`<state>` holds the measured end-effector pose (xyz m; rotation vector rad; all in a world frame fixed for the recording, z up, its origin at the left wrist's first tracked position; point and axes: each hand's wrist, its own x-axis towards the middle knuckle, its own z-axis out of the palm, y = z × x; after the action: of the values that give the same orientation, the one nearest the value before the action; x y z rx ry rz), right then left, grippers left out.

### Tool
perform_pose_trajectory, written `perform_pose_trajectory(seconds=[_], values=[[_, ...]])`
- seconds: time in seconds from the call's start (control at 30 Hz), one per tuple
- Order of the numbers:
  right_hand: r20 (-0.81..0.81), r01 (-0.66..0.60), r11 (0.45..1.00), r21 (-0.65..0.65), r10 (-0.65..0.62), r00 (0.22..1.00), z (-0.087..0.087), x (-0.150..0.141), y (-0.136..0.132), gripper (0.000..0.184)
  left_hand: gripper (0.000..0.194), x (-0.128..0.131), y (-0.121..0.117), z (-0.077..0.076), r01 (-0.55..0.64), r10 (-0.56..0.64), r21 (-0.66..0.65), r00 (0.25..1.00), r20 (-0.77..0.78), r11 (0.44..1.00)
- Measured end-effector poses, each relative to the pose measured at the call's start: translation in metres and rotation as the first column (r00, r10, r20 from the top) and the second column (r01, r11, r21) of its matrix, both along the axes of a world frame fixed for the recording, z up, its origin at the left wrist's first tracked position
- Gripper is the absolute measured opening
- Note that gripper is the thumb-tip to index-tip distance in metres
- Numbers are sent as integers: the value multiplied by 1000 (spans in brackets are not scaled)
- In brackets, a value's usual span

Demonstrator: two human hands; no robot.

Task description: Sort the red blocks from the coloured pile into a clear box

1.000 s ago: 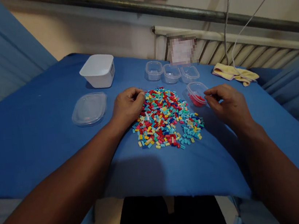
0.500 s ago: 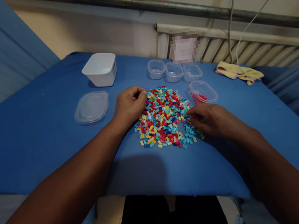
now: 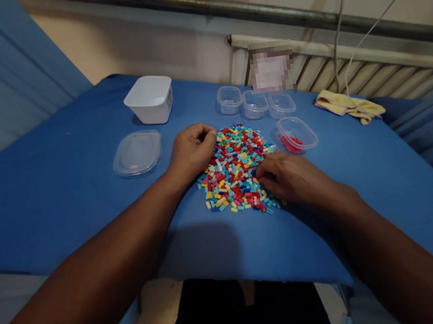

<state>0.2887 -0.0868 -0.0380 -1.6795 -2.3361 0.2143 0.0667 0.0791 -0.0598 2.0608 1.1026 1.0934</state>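
A pile of several small bricks point(image 3: 237, 167) in red, yellow, cyan and blue lies on the blue cloth point(image 3: 64, 192). My left hand point(image 3: 191, 150) rests curled at the pile's upper left edge, fingertips touching the bricks. My right hand point(image 3: 288, 178) lies over the pile's lower right part, fingers bent and pinched down among the bricks; what they hold is hidden. Just beyond my right hand stands a small clear tub point(image 3: 298, 133) with a few red bricks in it.
Three empty clear tubs point(image 3: 255, 103) stand in a row behind the pile. A white square bowl point(image 3: 150, 99) and a clear lid point(image 3: 137, 153) are at the left. A yellow cloth point(image 3: 347, 105) lies at the back right. The table's front edge is close to my body.
My right hand has come from the tub with red bricks down and left onto the pile's lower right part. My left hand has stayed at the pile's edge.
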Motion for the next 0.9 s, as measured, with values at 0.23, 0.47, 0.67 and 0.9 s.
perform_pose_trajectory(seconds=[0.23,0.47,0.67,0.9], values=[[-11,-39,999,-8,39,999,-1,-2,3,17,24,1,-1,2,-7,6,-8,1000,-25,1000],[-124,72,997,36,-67,990,-2,7,-3,12,23,0,-1,2,-5,5,-21,1000,-10,1000],[-237,230,942,244,-172,956,3,31,-10,13,23,0,0,1,2,-1,-16,1000,9,1000],[-212,503,717,483,-462,861,-3,80,0,17,25,2,1,0,-8,8,-35,1000,-17,999]])
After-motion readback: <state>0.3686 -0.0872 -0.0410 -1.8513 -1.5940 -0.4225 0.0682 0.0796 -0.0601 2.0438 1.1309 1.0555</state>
